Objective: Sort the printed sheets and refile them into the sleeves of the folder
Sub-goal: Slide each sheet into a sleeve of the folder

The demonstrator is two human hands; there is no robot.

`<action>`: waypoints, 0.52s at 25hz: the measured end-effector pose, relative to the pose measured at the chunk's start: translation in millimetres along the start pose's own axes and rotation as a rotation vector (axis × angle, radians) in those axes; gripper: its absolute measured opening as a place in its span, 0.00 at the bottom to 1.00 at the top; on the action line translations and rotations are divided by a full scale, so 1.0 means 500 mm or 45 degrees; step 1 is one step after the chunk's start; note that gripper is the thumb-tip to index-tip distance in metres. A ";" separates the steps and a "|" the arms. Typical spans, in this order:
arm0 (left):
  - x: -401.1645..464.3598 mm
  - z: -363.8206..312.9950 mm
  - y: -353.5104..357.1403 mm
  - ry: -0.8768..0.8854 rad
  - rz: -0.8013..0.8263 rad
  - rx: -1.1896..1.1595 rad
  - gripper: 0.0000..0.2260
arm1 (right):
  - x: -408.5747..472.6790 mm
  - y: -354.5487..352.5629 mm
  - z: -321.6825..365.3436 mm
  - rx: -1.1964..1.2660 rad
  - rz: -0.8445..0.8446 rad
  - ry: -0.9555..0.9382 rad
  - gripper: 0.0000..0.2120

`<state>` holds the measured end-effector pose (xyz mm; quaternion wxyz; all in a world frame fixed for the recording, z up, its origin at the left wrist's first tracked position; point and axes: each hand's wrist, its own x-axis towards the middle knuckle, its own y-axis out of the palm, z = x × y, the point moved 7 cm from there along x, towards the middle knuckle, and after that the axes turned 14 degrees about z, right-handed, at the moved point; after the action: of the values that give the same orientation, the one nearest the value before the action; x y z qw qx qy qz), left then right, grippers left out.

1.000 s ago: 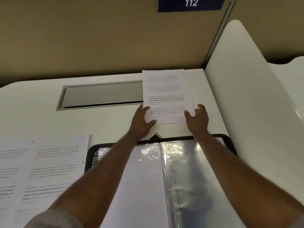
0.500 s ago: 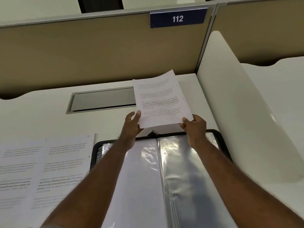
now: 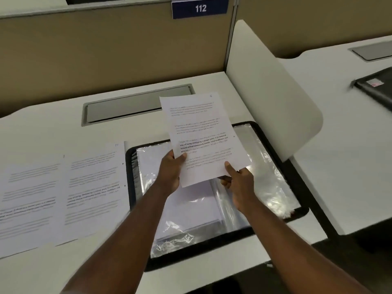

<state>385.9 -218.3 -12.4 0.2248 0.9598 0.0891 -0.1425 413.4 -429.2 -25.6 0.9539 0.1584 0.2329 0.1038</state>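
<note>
Both hands hold one printed sheet [image 3: 201,136] in the air above the open folder [image 3: 282,160]: the left hand [image 3: 169,172] has its fingers [image 3: 182,156] clamped on the sheet's lower left edge, thumb on the printed face, and the right hand [image 3: 241,183] has its fingers [image 3: 230,168] clamped on the lower right corner, thumb on top and the others beneath. The sheet is thin white paper, flat and rectangular, tilted slightly to the left, carrying four blocks of fine grey text with one bolder passage just above the left thumb and a small handwritten mark at its far corner. Directly under the fingers the folder lies flat on the smooth white bench [image 3: 53,128]; it has a black rounded rim and glossy, crinkled clear plastic sleeves [image 3: 269,177] that catch the light, the left page showing white paper inside. To the left of the left hand, well apart, two more printed sheets [image 3: 63,192] lie side by side on the bench, overlapping slightly. Beyond the fingertips a rectangular grey metal cable hatch [image 3: 127,107] is set into the bench, and behind it stands a tan fabric partition with a blue plate [image 3: 200,7] reading 112. To the right of the right hand rises a curved white divider panel [image 3: 275,92].
</note>
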 end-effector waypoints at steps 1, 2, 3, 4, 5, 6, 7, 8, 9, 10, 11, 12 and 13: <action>-0.018 0.019 0.013 0.011 0.029 0.015 0.13 | -0.031 -0.004 -0.017 0.021 0.021 -0.002 0.09; -0.038 0.041 0.026 0.007 0.061 0.036 0.13 | -0.062 -0.012 -0.030 0.012 0.013 -0.012 0.09; -0.058 0.058 0.042 -0.007 0.090 0.054 0.13 | -0.089 -0.023 -0.039 -0.008 -0.022 -0.030 0.08; -0.080 0.073 0.060 -0.021 0.130 0.067 0.13 | -0.116 -0.041 -0.045 -0.027 -0.080 -0.053 0.08; -0.098 0.085 0.077 -0.036 0.168 0.081 0.12 | -0.138 -0.061 -0.045 -0.038 -0.139 -0.071 0.08; -0.110 0.096 0.091 -0.049 0.200 0.107 0.12 | -0.159 -0.083 -0.042 -0.043 -0.190 -0.084 0.07; -0.117 0.105 0.101 -0.062 0.215 0.147 0.12 | -0.178 -0.106 -0.038 -0.032 -0.228 -0.094 0.07; -0.121 0.113 0.110 -0.070 0.221 0.188 0.13 | -0.195 -0.130 -0.035 -0.011 -0.251 -0.099 0.09; -0.125 0.123 0.119 -0.072 0.227 0.227 0.14 | -0.214 -0.160 -0.033 0.008 -0.275 -0.104 0.11; -0.127 0.133 0.129 -0.066 0.230 0.260 0.14 | -0.233 -0.189 -0.031 0.014 -0.304 -0.104 0.12; -0.131 0.144 0.141 -0.051 0.228 0.331 0.13 | -0.253 -0.219 -0.030 0.013 -0.344 -0.102 0.12; -0.132 0.158 0.152 -0.022 0.223 0.473 0.11 | -0.274 -0.249 -0.028 0.017 -0.386 -0.103 0.11; -0.132 0.172 0.166 0.026 0.231 0.683 0.10 | -0.294 -0.279 -0.029 0.030 -0.422 -0.109 0.11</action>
<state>323.0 -337.8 -31.7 -0.0264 0.9904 -0.0357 -0.1307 295.8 -594.8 -26.2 0.9650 0.1335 0.2163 -0.0644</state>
